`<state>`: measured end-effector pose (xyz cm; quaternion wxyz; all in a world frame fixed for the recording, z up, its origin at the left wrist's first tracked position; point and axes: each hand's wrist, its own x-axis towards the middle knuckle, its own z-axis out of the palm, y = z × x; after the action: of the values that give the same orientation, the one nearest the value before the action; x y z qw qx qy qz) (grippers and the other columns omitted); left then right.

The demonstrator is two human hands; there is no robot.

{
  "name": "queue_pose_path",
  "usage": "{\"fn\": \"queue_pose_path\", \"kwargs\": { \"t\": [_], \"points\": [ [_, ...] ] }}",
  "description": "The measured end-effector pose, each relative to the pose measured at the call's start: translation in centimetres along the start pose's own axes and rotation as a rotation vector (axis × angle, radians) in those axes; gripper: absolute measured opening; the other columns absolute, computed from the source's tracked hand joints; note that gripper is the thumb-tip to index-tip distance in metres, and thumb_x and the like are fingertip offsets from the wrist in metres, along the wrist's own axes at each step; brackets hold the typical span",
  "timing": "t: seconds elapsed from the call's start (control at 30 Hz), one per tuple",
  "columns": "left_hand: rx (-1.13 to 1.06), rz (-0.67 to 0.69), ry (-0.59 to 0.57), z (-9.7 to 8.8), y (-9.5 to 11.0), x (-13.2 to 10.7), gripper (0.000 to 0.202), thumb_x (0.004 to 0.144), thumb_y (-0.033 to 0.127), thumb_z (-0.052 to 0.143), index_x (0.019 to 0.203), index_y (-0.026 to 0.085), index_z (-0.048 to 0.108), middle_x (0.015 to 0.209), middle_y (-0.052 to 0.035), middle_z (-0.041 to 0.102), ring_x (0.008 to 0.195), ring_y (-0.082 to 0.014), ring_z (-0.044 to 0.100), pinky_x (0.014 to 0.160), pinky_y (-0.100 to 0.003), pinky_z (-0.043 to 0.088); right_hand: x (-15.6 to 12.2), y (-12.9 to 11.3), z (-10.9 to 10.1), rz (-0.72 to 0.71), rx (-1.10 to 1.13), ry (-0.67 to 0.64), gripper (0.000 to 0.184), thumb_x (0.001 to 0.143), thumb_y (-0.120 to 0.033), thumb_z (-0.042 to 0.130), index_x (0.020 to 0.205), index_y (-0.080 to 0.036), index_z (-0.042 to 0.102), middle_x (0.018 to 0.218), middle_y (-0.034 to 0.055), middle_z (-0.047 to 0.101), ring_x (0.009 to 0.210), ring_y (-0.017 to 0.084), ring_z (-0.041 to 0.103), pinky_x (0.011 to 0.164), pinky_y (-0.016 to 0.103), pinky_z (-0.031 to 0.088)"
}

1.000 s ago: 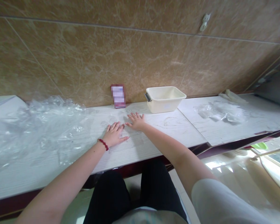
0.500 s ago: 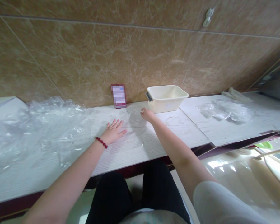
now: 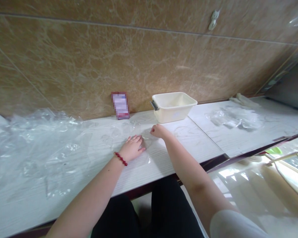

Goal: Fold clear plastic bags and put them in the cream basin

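My left hand (image 3: 134, 147), with a red bead bracelet on the wrist, lies flat with fingers slightly spread on a thin clear plastic bag (image 3: 149, 142) on the white tabletop (image 3: 164, 158). To its right, my right hand (image 3: 159, 131) is curled closed at the bag's upper edge. The bag seems pinched in its fingers, though the fingertips are partly hidden. Just behind that hand stands a cream plastic bin (image 3: 173, 114) with a grey handle clip.
A large heap of clear plastic bags (image 3: 39, 145) covers the table's left side. More clear bags (image 3: 238, 117) lie at the right. A small blurred card (image 3: 120, 105) leans on the marbled wall (image 3: 89, 66). The table's front edge runs just before my legs.
My left hand has slid rightward over the bag, closer to my right hand. My right hand has come a little nearer to me and curled tighter. The view has shifted slightly.
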<state>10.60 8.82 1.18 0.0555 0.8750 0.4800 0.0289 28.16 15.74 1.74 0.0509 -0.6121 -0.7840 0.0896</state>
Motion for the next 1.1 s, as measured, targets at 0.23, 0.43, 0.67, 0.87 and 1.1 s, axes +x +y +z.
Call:
{"fn": "queue_pose_path", "kwargs": {
  "t": [0.23,0.43,0.67,0.87,1.1],
  "points": [
    [-0.071,-0.025,0.165,-0.6,-0.3,0.3,0.039,0.078,0.035,0.040,0.108,0.013,0.053,0.121,-0.0119,0.046,0.112,-0.0245,0.040,0.094,-0.038,0.028,-0.8,-0.9,-1.1,-0.061,0.077,0.114,0.020,0.073,-0.023,0.044,0.080,-0.015,0.061,0.078,0.0069,0.064,0.074,0.015,0.057,0.063,0.021,0.039],
    [-0.574,-0.392,0.351,-1.2,-1.0,1.0,0.029,0.076,0.025,0.041,0.096,0.013,0.058,0.085,-0.0084,0.063,0.076,-0.0163,0.057,0.071,-0.028,0.044,-1.6,-1.8,-2.0,-0.158,0.236,0.197,0.015,0.072,-0.030,0.051,0.075,-0.017,0.059,0.071,0.0012,0.062,0.065,0.010,0.055,0.059,0.018,0.038],
    [-1.376,-0.595,0.253,-1.0,-0.3,1.4,0.027,0.078,0.021,0.043,0.101,0.011,0.051,0.081,-0.0078,0.061,0.062,-0.0104,0.057,0.052,-0.021,0.044,-2.4,-2.8,-2.4,-0.297,0.306,0.246,0.017,0.071,-0.032,0.052,0.070,-0.016,0.058,0.065,0.0002,0.059,0.061,0.008,0.051,0.058,0.017,0.035],
    [-1.608,-0.621,0.237,-1.6,0.0,1.1,0.018,0.077,0.021,0.046,0.090,0.011,0.054,0.069,-0.0054,0.061,0.061,-0.0107,0.058,0.060,-0.024,0.048,-2.6,-3.1,-2.4,-0.354,0.309,0.210,0.016,0.070,-0.031,0.054,0.068,-0.016,0.058,0.064,-0.0006,0.059,0.060,0.007,0.051,0.056,0.017,0.034],
    [-1.674,-0.590,0.227,-1.8,-0.4,1.0,0.017,0.076,0.025,0.049,0.079,0.010,0.056,0.071,-0.0070,0.062,0.061,-0.0113,0.059,0.062,-0.025,0.049,-2.8,-3.3,-2.4,-0.435,0.315,0.165,0.012,0.069,-0.027,0.055,0.071,-0.016,0.060,0.068,-0.0003,0.061,0.063,0.007,0.053,0.059,0.017,0.034]
  ]
}}
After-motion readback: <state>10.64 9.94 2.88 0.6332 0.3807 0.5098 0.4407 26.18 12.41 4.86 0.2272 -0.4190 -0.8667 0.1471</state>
